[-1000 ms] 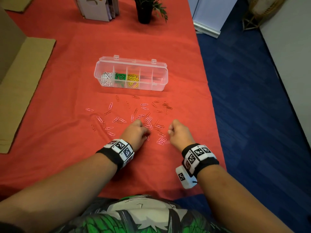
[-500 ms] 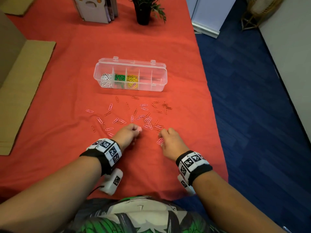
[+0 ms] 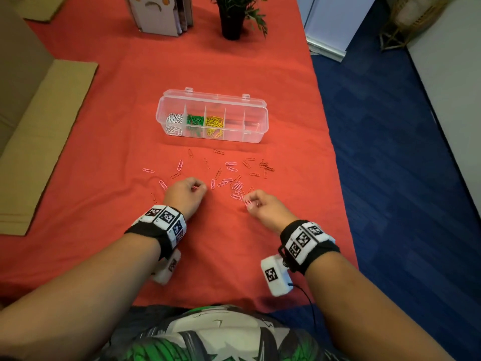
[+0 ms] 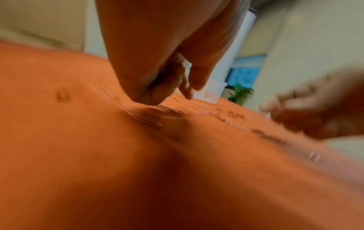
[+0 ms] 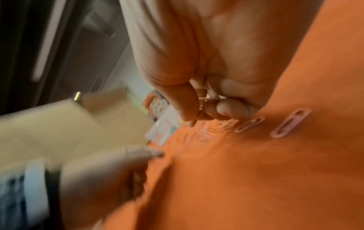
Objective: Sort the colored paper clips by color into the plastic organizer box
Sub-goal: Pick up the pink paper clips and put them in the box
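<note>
Box lies open on red cloth; white, green, yellow clips fill its 3 left cells. Pink clips scattered just in front of box. L hand curled, pinching pink clips w/ fingertips. R hand likewise fisted round a bunch of pink clips, front-right of box.

Office-like room: blue carpet floor, white partition panel, red-clothed table
</note>
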